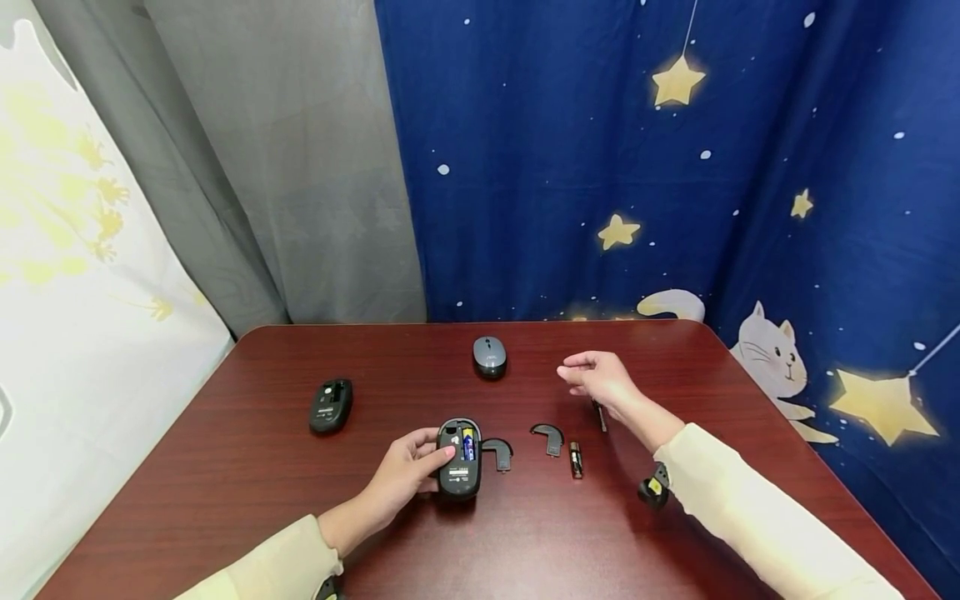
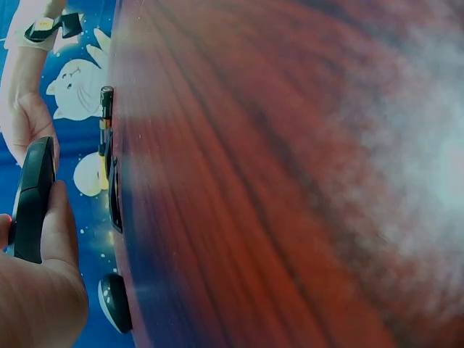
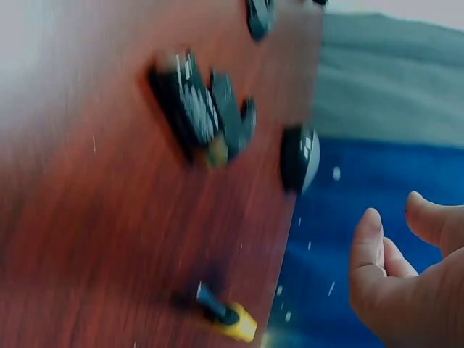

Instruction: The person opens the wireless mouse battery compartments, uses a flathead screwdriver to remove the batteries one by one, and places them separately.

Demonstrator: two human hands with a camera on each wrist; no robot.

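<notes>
In the head view my left hand [image 1: 405,471] grips a black computer mouse [image 1: 459,479], underside up, a blue and yellow battery [image 1: 468,444] lying in its open compartment. The left wrist view shows this mouse [image 2: 35,196] edge-on between thumb and fingers. My right hand [image 1: 603,383] hovers over the right part of the table, holding nothing, its fingers loosely bent. Partly hidden beneath it lies a small slim tool [image 1: 602,417]; its yellow end [image 3: 243,326] shows, blurred, in the right wrist view. Nearer me is a black and copper battery [image 1: 575,460].
Two curved black battery covers, one [image 1: 498,454] beside the held mouse and another [image 1: 549,438] further right, lie on the brown table [image 1: 300,492]. A grey mouse [image 1: 490,357] stands at the back. Another black mouse [image 1: 331,406] lies underside up at left, its compartment open.
</notes>
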